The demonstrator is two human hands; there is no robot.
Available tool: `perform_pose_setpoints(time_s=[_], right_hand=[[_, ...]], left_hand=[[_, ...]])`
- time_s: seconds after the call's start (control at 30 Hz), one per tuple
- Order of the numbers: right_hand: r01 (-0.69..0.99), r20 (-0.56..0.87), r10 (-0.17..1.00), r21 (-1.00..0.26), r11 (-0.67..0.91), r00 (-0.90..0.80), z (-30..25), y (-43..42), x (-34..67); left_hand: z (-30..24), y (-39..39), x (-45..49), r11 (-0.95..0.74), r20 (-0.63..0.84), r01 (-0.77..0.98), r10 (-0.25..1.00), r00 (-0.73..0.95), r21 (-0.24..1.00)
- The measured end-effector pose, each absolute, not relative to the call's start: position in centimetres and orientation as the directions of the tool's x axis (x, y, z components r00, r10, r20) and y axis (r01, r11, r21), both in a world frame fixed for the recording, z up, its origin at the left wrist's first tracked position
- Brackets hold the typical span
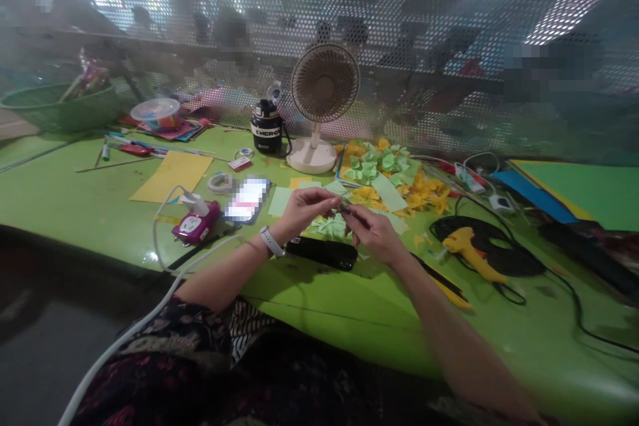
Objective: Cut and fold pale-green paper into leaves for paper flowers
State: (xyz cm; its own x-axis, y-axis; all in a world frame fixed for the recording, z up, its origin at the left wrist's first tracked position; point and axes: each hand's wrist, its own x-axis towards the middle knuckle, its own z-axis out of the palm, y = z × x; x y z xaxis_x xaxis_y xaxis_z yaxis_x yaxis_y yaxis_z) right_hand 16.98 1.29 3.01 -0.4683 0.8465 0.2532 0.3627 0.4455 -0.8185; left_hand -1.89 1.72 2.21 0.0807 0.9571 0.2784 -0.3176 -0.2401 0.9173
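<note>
Yellow glue gun (472, 254) beside the hands (372, 234)

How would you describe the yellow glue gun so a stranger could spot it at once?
On the green table, look right of the person's right hand. The glue gun lies there against a black oval shape, and its bright yellow body stands out from the dark cables around it.

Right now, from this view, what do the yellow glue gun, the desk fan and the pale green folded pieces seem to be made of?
The yellow glue gun looks like moulded plastic, with a smooth sheen. The desk fan seems to be cream plastic, matte, with a thin-ribbed grille. The pale green folded pieces look like matte paper, judging by their crisp creases, though thin foam can't be ruled out.
</note>
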Motion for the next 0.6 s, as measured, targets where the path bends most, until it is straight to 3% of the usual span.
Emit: perform_pose_setpoints(time_s=[0.3, 0.6], right_hand=[[0.435, 0.365, 0.836, -0.728, 0.530, -0.409, 2.85, 0.71, 16.52], [0.380, 0.313, 0.848, -0.789, 0.483, -0.428, 2.91, 1.29, 17.23]], left_hand=[[1.93, 1.90, -2.00, -0.284, 0.309, -0.299, 0.951, 0.036, 0.911], [2.35, 1.72, -1.92, -0.214, 0.259, -0.320, 0.960, 0.106, 0.923]])
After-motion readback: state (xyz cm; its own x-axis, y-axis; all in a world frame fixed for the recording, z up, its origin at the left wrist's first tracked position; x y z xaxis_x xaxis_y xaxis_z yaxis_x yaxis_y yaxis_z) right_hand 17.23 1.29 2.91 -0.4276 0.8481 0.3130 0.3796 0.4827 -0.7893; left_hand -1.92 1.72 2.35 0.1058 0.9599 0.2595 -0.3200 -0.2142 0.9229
